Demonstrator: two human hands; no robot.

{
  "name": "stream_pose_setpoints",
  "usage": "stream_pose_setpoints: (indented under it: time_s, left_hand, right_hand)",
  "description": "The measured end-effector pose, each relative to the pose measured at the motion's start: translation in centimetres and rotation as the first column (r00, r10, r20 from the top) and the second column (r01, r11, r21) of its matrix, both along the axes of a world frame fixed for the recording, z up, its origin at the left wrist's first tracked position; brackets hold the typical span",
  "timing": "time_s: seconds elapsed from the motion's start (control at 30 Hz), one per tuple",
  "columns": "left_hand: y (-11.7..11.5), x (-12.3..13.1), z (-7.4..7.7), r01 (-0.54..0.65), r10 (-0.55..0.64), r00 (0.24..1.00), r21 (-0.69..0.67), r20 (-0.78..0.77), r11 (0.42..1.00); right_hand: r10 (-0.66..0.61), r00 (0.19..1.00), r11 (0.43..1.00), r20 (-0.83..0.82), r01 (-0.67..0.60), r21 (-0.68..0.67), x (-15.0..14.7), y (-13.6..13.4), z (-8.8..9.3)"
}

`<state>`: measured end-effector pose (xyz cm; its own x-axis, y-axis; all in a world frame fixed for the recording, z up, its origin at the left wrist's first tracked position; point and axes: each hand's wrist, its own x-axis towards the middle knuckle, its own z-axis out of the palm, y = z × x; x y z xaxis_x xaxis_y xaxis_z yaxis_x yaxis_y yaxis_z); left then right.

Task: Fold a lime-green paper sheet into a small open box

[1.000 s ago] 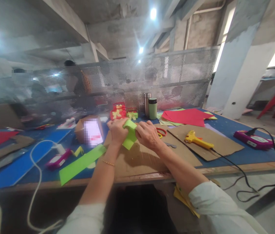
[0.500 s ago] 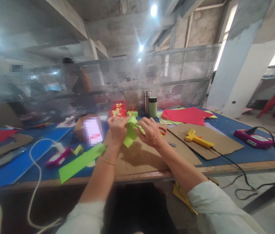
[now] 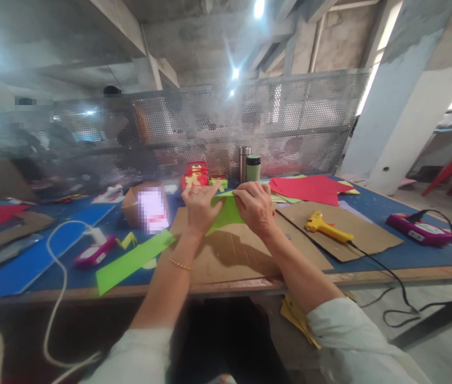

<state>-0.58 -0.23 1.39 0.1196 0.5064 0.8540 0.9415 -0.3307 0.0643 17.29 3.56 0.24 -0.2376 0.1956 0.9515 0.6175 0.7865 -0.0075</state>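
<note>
A piece of bright green paper (image 3: 229,214) is stretched between my two hands above a brown cardboard sheet (image 3: 226,261). My left hand (image 3: 202,209) grips its left side, thumb against the paper and index finger pointing outward. On the other side, my right hand (image 3: 255,205) pinches the paper's top edge between thumb and fingers. Part of the paper is hidden behind my hands. Just beyond them stand a red paper box with yellow bow shapes (image 3: 196,175) and a small green box (image 3: 218,183).
A yellow glue gun (image 3: 327,228) lies on cardboard to the right, its cord trailing off the table. A green paper strip (image 3: 135,262), a phone (image 3: 152,210) and a purple power strip (image 3: 95,253) are at left. Two flasks (image 3: 253,169) stand behind; red paper (image 3: 309,189) lies beside them.
The green paper, earlier bunched and folded between my hands, is now opened out wider. My hands have moved slightly apart, and the left index finger has straightened.
</note>
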Motion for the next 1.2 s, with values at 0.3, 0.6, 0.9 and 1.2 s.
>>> stream_pose_setpoints:
  time_s: [0.3, 0.6, 0.9, 1.2]
  left_hand:
    - [2.4, -1.6, -0.5, 0.272, -0.169, 0.815, -0.11, 0.554, 0.956]
    - [1.8, -1.8, -0.6, 0.137, -0.043, 0.894, -0.18, 0.446, 0.974]
    - [0.8, 1.3, -2.1, 0.095, -0.095, 0.995, 0.015, 0.001, 0.995]
    - [-0.3, 3.0, -2.3, 0.155, -0.138, 0.983, 0.137, -0.124, 0.978]
  right_hand:
    - [0.15, 0.913, 0.965, -0.38, -0.218, -0.145, 0.9, 4.2, -1.0]
    - [0.0, 0.984, 0.987, -0.178, -0.029, -0.16, 0.6, 4.3, -1.9]
    - [-0.172, 0.985, 0.985, 0.011, 0.172, -0.028, 0.2, 2.9, -1.3]
    - [-0.151, 0.989, 0.987, -0.012, 0.151, 0.062, 1.1, 1.5, -0.2]
